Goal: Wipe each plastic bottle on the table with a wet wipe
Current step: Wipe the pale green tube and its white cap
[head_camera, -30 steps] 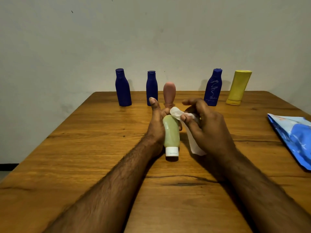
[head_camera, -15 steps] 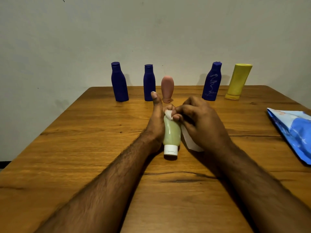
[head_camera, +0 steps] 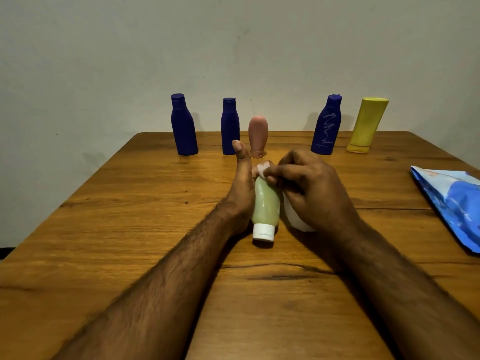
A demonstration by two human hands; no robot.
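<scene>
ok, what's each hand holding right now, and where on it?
Left hand grips the green bottle along its body, cap end free. Right hand pinches the wet wipe against the bottle's far end.

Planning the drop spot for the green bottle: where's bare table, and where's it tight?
Bare wood: left of the left hand up to the dark blue bottle; the near table edge between the forearms; between the right hand and the wipes pack. Crowded: the back row, tightest between the second blue bottle and the pink bottle.
</scene>
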